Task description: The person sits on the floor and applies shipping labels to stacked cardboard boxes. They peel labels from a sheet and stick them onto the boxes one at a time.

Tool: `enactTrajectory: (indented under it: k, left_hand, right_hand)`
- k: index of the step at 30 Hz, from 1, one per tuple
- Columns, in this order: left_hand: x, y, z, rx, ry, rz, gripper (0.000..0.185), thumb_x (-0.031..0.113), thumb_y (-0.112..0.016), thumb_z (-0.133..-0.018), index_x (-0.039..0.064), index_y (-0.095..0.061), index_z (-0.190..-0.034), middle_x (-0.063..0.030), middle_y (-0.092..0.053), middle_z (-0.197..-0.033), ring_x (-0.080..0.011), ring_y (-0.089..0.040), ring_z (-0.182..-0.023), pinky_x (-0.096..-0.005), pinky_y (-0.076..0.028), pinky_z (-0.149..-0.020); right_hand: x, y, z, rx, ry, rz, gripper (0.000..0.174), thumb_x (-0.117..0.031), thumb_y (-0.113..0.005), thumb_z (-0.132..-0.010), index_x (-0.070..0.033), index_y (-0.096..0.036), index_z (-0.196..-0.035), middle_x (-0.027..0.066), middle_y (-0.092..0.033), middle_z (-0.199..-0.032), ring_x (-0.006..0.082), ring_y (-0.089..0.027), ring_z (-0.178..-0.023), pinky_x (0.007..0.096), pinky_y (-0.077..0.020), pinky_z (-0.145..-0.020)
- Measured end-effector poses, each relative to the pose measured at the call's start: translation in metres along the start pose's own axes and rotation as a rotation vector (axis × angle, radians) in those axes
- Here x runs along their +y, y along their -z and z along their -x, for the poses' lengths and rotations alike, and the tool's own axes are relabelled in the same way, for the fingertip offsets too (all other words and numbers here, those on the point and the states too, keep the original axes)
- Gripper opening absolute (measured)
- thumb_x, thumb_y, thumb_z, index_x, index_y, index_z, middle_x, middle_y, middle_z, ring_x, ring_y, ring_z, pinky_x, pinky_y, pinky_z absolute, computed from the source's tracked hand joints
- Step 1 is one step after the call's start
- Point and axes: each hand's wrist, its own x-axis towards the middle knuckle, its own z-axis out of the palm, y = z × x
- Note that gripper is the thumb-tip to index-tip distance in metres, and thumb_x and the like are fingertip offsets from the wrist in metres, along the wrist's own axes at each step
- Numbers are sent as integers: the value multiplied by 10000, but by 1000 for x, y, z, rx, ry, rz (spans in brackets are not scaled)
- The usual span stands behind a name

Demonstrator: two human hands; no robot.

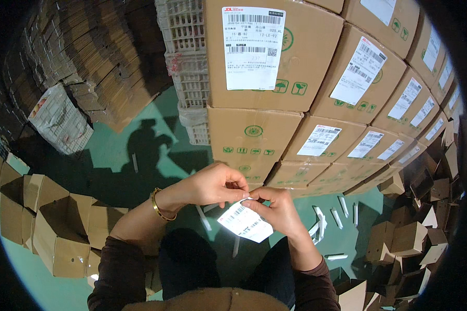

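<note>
Between my two hands hangs a white shipping label [246, 225] with printed barcodes. My right hand [274, 208] pinches its upper edge between thumb and fingers. At the label's upper corner, the fingertips of my left hand [218, 186] meet those of my right; whether they grip the label or its backing is too small to tell. A gold-coloured bracelet [158, 206] circles my left wrist. Just beyond my hands stands a stack of taped cardboard cartons. The nearest upper carton [303, 50] bears a shipping label [253, 46], while the carton below it [253, 132] shows only green printed symbols on its front.
Labelled cartons [362, 74] continue to the right. White plastic crates [194, 93] stand left of the stack, and another wrapped crate [64, 120] sits farther left near flattened cardboard [89, 58]. Open boxes [64, 233] lie on both sides. Rolled paper strips [336, 217] litter the green floor [295, 212].
</note>
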Motion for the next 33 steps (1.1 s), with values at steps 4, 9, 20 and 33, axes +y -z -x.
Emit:
enactTrajectory:
  k: [4,9,20,33]
  left_hand:
    - [0,-1,0,-23,27,-13,183,159,-595,-815,-23,-599,-832,-29,-601,-708,-58,-532,-608,-193,-450,-485]
    - [0,0,0,-91,70,119,162,150,-578,-832,-9,-593,-864,-13,-568,-710,-60,-523,-614,-191,-457,-493]
    - [-20,0,-4,-221,194,585,210,122,-532,-851,-60,-546,-955,-34,-537,-692,-100,-542,-590,-212,-482,-482]
    - [-92,18,-43,-93,274,1086,130,176,-496,-835,58,-511,-782,16,-419,-632,-75,-400,-538,-219,-326,-442]
  right_hand:
    - [1,-1,4,27,-8,3,132,-85,-680,-751,26,-646,-813,85,-634,-700,106,-580,-629,238,-458,-571]
    - [6,-7,5,96,48,-55,138,-63,-685,-740,20,-628,-833,79,-623,-729,113,-577,-660,244,-461,-598]
    - [22,-12,1,261,533,112,137,-60,-719,-684,-39,-644,-797,67,-573,-821,178,-574,-750,280,-464,-636]
    - [9,7,-69,855,414,-132,114,-20,-667,-718,-6,-568,-774,78,-563,-844,199,-518,-824,299,-417,-754]
